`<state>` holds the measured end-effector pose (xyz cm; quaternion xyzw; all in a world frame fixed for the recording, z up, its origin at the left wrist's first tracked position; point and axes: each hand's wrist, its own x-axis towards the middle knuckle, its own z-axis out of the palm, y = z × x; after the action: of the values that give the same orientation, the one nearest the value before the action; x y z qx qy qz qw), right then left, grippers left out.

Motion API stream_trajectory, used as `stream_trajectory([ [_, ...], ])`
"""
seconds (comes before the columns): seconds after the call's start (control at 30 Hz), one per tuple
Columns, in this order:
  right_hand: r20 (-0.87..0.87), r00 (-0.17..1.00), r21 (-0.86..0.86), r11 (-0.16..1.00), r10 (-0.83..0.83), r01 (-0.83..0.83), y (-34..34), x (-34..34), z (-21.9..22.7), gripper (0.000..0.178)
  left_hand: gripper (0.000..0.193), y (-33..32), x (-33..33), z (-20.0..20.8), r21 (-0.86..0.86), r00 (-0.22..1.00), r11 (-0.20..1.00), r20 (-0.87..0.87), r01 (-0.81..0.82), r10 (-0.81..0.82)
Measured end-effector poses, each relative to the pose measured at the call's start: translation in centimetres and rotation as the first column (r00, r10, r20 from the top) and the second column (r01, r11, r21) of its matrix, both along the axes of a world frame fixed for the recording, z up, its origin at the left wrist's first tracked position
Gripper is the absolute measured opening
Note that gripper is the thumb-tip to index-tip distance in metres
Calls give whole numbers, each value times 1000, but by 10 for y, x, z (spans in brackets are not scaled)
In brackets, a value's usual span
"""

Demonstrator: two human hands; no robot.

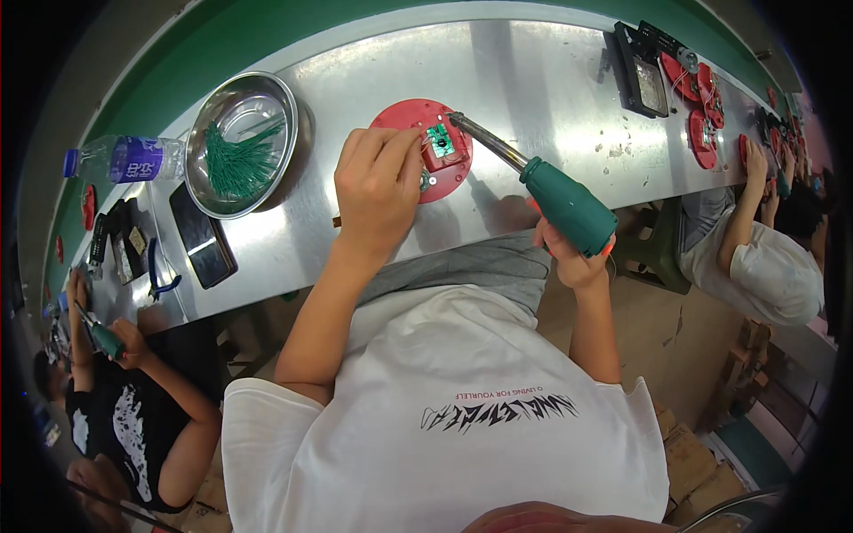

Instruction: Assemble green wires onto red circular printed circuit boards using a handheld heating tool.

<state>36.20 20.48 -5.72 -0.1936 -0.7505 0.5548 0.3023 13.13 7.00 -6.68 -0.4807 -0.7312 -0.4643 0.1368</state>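
Note:
My right hand (577, 258) is wrapped round the green handle of a soldering iron (569, 206). Its metal barrel points up and left, with the tip at the right upper edge of a round red disc (404, 115). On that disc sits a small green circuit board (441, 140) in a red housing. My left hand (378, 182) covers the disc's left part, thumb and fingers pinched together beside the board. Whatever lies between those fingertips is too small to make out, though a thin pale wire seems to show there.
Left on the metal table (533, 71) are a steel bowl (289, 164) of green wires, a plastic bottle (133, 160), a phone (203, 235) and blue-handled pliers (160, 275). A black soldering stand (641, 75) and more red discs (702, 140) lie at right. Co-workers sit on both sides.

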Motion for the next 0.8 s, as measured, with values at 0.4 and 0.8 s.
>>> stream_trajectory([
  [0.4, 40, 999, 4, 1000, 13, -13, -7, 7, -7, 20, 9, 3, -2, -16, -23, 1000, 1000, -26, 2, -2],
  [0.8, 86, 996, 70, 997, 17, -23, -6, 9, -13, 20, 7, 4, -4, -22, -75, 997, 997, -81, -14, 8],
])
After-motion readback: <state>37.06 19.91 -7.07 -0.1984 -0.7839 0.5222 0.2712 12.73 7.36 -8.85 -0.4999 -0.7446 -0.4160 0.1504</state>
